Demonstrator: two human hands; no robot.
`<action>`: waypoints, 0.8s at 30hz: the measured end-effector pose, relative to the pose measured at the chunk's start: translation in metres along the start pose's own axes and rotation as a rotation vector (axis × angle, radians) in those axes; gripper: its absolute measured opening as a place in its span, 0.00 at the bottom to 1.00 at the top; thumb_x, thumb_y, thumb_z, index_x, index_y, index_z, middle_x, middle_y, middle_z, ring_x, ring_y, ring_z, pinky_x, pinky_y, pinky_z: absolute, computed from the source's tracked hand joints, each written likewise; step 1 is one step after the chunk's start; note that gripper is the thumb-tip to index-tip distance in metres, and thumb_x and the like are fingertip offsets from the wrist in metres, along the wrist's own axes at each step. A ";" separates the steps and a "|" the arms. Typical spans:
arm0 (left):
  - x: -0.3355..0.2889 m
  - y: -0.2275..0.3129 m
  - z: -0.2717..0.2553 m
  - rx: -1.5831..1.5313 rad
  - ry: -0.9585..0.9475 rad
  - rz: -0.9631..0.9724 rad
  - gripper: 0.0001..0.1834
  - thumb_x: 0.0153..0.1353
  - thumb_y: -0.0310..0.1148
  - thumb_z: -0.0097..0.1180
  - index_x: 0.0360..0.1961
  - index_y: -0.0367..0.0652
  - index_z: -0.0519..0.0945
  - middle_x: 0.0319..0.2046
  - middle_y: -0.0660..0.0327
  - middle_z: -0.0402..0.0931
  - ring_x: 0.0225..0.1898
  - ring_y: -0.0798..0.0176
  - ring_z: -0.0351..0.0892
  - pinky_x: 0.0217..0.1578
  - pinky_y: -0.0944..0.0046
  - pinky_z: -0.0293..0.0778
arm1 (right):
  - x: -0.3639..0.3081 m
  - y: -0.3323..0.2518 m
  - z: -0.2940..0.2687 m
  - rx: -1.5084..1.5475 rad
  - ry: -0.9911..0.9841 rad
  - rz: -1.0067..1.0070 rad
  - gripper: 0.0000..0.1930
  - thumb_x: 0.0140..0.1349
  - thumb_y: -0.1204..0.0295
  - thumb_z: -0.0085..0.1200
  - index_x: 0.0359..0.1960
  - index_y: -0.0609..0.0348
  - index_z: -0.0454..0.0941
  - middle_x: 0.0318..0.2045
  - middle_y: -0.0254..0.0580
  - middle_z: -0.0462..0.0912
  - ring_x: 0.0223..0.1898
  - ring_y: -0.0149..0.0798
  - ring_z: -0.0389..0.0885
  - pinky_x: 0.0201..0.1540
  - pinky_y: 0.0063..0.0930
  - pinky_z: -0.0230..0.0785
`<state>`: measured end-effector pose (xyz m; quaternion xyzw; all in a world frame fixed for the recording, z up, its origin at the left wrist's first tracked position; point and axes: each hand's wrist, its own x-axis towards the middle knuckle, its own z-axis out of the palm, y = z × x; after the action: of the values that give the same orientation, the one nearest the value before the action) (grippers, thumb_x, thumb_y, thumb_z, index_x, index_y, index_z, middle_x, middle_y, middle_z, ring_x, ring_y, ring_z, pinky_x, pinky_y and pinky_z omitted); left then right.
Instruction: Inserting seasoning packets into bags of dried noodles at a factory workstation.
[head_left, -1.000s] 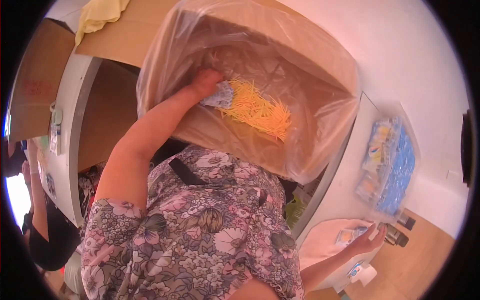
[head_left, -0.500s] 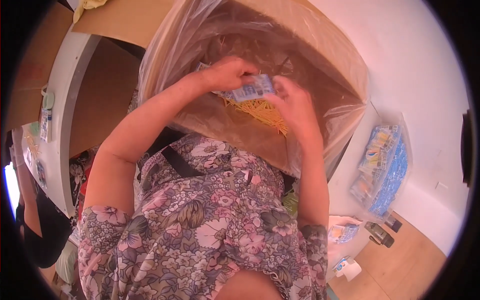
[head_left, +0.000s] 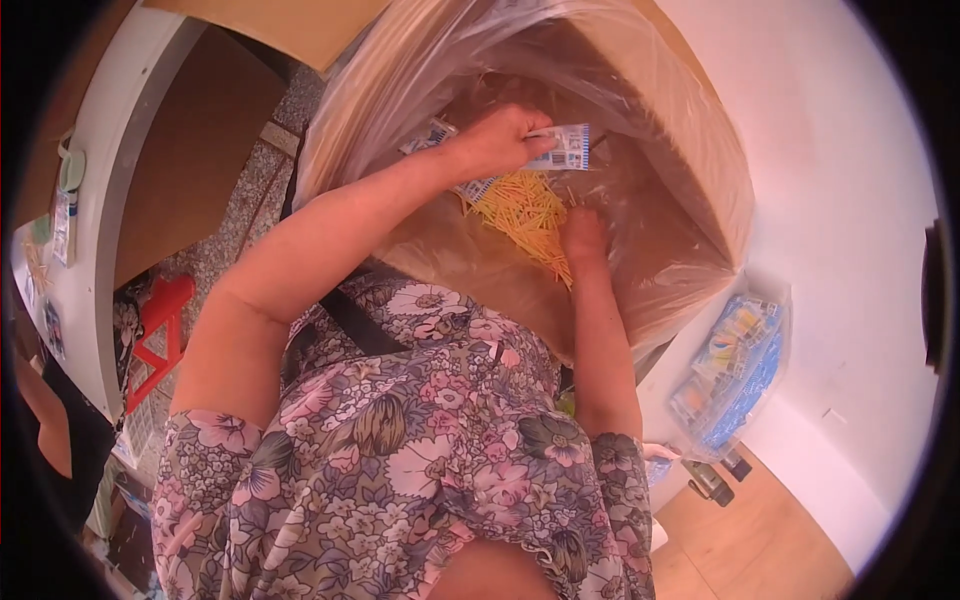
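Note:
A large cardboard box [head_left: 690,120] lined with clear plastic [head_left: 450,50] stands open in front of me. Inside lies a heap of thin yellow sticks [head_left: 522,212], their exact kind unclear. My left hand [head_left: 505,138] is closed on a small blue-and-white printed plastic packet [head_left: 568,148], held above the heap. At the heap's right edge is my right hand [head_left: 585,235], reaching down; its fingertips are hidden, so any hold does not show. Another blue-and-white packet [head_left: 432,135] lies in the box, partly behind my left forearm.
To the right, a clear bag of blue-and-white packets [head_left: 728,370] rests on a white surface, with a dark object [head_left: 708,485] below it. A white table edge [head_left: 95,290] curves along the left. Near it stand a red plastic frame [head_left: 160,335] and another person's arm [head_left: 45,420].
My left hand has moved slightly right with the packet. My right hand has left the packet and dropped to the yellow sticks. The whole view has shifted a little.

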<state>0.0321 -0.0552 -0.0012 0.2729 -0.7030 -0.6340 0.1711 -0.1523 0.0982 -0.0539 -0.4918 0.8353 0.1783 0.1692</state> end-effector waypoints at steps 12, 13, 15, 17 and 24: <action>0.002 -0.004 0.005 -0.017 -0.095 -0.014 0.09 0.58 0.33 0.52 0.32 0.36 0.77 0.21 0.64 0.74 0.25 0.74 0.67 0.29 0.68 0.67 | 0.004 0.011 0.025 0.026 -0.017 0.028 0.12 0.51 0.71 0.48 0.34 0.62 0.80 0.36 0.57 0.78 0.40 0.54 0.78 0.42 0.46 0.70; 0.002 -0.003 0.006 -0.017 -0.093 -0.007 0.09 0.58 0.33 0.52 0.32 0.36 0.77 0.21 0.64 0.74 0.25 0.74 0.67 0.29 0.68 0.67 | 0.004 0.012 0.023 0.014 -0.042 0.040 0.12 0.51 0.71 0.49 0.34 0.63 0.80 0.37 0.57 0.78 0.40 0.54 0.77 0.42 0.46 0.70; -0.001 -0.008 0.005 -0.059 -0.118 -0.005 0.09 0.57 0.32 0.52 0.31 0.36 0.77 0.20 0.65 0.73 0.25 0.75 0.67 0.29 0.69 0.67 | -0.003 0.003 0.001 0.038 -0.001 0.025 0.11 0.50 0.72 0.49 0.33 0.64 0.79 0.35 0.56 0.79 0.38 0.51 0.79 0.39 0.44 0.71; -0.002 -0.010 0.006 -0.063 -0.161 -0.023 0.08 0.57 0.31 0.53 0.30 0.35 0.76 0.20 0.65 0.72 0.25 0.75 0.66 0.29 0.69 0.67 | -0.005 0.008 -0.008 0.069 0.042 0.028 0.10 0.50 0.73 0.49 0.32 0.65 0.79 0.32 0.54 0.80 0.36 0.47 0.81 0.36 0.41 0.72; -0.013 -0.029 0.023 -0.238 -0.648 0.241 0.07 0.54 0.27 0.55 0.31 0.33 0.77 0.24 0.67 0.73 0.29 0.75 0.68 0.31 0.70 0.67 | -0.049 -0.009 -0.096 0.902 -0.020 -0.087 0.07 0.49 0.74 0.56 0.28 0.64 0.79 0.21 0.39 0.79 0.22 0.26 0.75 0.24 0.22 0.67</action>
<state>0.0336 -0.0308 -0.0313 -0.0488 -0.6692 -0.7402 0.0437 -0.1319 0.0867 0.0512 -0.4017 0.8063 -0.2059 0.3822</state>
